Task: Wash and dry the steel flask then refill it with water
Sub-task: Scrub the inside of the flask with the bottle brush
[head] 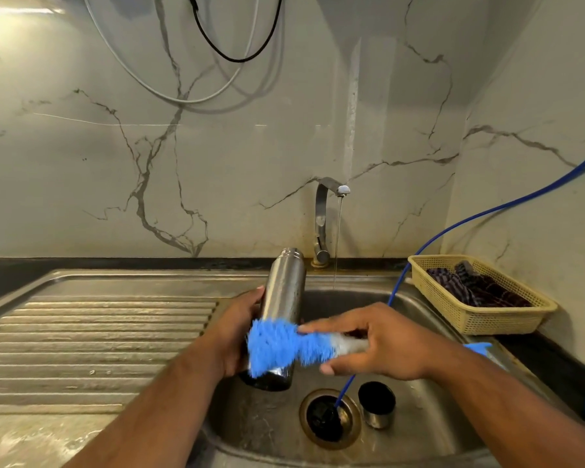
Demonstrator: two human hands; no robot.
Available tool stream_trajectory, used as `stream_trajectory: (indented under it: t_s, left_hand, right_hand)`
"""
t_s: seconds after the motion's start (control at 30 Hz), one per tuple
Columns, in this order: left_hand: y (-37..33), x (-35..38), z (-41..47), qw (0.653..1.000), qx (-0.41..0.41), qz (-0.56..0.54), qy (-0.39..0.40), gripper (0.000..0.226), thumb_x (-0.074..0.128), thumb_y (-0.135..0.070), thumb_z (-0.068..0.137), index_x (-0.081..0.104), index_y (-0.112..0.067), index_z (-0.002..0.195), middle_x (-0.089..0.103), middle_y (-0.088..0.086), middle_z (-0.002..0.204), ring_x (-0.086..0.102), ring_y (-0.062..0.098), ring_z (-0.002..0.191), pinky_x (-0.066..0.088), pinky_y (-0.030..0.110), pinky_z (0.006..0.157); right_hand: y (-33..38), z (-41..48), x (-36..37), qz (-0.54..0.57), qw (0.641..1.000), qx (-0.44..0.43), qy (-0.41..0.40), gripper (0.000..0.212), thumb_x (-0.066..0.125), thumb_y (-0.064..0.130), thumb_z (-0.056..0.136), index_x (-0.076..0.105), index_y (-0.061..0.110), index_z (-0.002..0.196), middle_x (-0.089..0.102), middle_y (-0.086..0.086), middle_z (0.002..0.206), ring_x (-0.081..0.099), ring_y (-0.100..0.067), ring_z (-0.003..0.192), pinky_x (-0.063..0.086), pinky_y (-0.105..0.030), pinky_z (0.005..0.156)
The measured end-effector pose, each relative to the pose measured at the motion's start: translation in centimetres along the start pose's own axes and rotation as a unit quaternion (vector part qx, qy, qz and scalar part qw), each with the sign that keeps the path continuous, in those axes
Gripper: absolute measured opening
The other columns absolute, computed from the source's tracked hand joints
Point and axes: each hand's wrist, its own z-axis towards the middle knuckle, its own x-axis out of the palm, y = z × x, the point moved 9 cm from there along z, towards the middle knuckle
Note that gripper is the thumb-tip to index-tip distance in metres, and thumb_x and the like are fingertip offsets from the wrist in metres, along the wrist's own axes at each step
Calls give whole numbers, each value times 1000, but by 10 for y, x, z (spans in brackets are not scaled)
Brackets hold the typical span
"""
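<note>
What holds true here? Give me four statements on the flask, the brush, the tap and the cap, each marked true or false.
1. The left hand holds the steel flask over the sink. True.
2. The right hand holds a red sponge. False: it holds a blue brush against the flask.
3. The tap is running. True.
4. The flask is closed. False: its cap stands in the sink, beside the drain.

Both forearms [156, 410] were shown bare to the frame's edge; the left hand [235, 334] and right hand [385, 344] were uncovered too.
</note>
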Motion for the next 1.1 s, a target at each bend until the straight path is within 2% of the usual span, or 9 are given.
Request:
stream_trajectory:
  t_s: [0.13,0.27,0.4,0.53,0.6,0.67,0.77,0.93,1.1]
  left_hand:
    - [-3,10,-6,1000,-5,18,25,69,62,-61,89,61,-7,132,68,32,118,70,44,93,58,51,78]
    - [-8,16,-12,999,5,24,47,86,75,-68,68,62,-9,130,71,29,114,70,40,89,57,50,80]
    - [-4,30,-15,995,-5,55,79,70,55,-65,90,64,-4,121,71,31,110,70,42,86,57,57,83]
    - [1,36,-17,993,-10,81,88,61,55,-57,92,65,-2,118,70,32,112,70,43,88,53,57,91]
    - [4,35,-16,992,-25,89,85,74,59,-64,85,64,0,122,68,34,117,69,43,92,55,54,88]
    - [7,37,-16,990,-40,92,99,88,63,-71,77,62,2,125,65,36,121,68,43,95,58,50,83]
    - [8,37,-15,990,-41,82,105,88,66,-70,73,63,1,125,65,36,121,68,43,94,59,47,79]
    - [7,36,-13,991,-32,81,101,87,65,-71,76,64,2,123,65,36,121,68,44,93,58,49,81]
    - [6,37,-15,990,-35,95,98,89,66,-71,74,64,2,124,65,35,121,68,44,94,57,50,83]
  right_hand:
    - [-10,4,-35,-106,979,51,-169,59,67,58,88,38,66,140,62,18,132,59,3,102,54,-24,87]
    - [-8,1,-12,-7,999,20,-38,57,77,51,84,49,71,129,63,26,128,60,6,107,52,-16,85]
    - [-21,-2,-54,-67,965,71,-244,59,67,56,90,43,58,144,57,27,126,57,6,102,47,-19,89]
    - [-20,-3,-50,-54,978,30,-198,59,70,60,86,45,64,140,63,25,132,59,9,110,51,-22,96]
    - [-22,-6,-59,-50,969,47,-236,57,68,61,88,45,62,140,66,23,127,61,5,107,53,-31,96]
    - [-26,-8,-63,-39,962,69,-263,58,68,58,89,47,55,143,67,22,123,61,6,103,53,-29,95]
    - [-25,-5,-55,-53,970,52,-233,56,70,59,87,50,59,139,67,23,123,61,7,103,54,-29,95]
    - [-35,-7,-65,-61,958,72,-270,60,68,64,86,44,62,141,67,24,125,62,5,106,55,-33,95]
    - [-36,-10,-69,-152,945,88,-277,62,60,70,88,33,67,144,63,13,105,59,-4,91,55,-33,82]
